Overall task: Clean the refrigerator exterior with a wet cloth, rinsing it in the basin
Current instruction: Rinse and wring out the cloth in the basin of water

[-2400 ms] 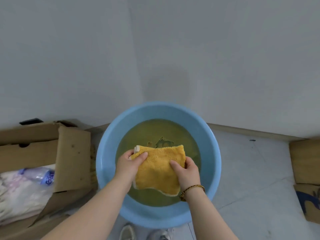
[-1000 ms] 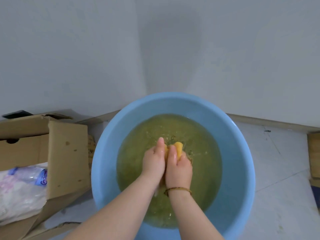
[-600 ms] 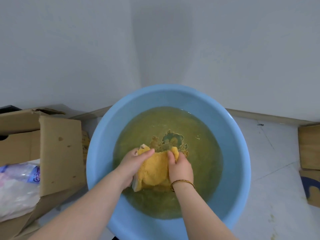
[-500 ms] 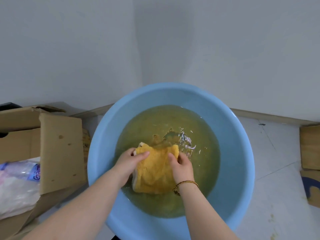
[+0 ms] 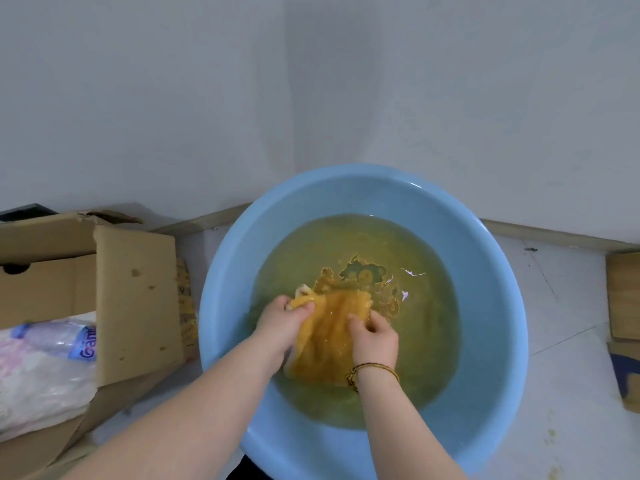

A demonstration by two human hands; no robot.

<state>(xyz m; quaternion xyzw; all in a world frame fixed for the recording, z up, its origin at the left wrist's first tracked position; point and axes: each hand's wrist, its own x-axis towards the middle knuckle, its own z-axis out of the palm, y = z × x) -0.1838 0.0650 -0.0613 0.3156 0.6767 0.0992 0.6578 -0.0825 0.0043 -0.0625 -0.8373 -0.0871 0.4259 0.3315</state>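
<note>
A round blue basin (image 5: 491, 327) sits on the floor below me, filled with murky yellow-green water. A wet yellow cloth (image 5: 329, 337) lies bunched at the water's surface between my hands. My left hand (image 5: 282, 325) grips the cloth's left top corner, thumb over the fabric. My right hand (image 5: 375, 336), with a thin bracelet at the wrist, grips the cloth's right side with curled fingers. The lower part of the cloth hangs into the water. No refrigerator shows in this view.
An open cardboard box (image 5: 131, 299) stands left of the basin, holding a plastic water bottle (image 5: 59, 341) and a white bag. Flat cardboard pieces (image 5: 623, 299) lie at the right edge. White walls meet in a corner behind the basin; the floor is pale tile.
My hands went from pressed together over the balled cloth to spread apart, then drew the cloth into folds. It now sits lower in the water, more bunched.
</note>
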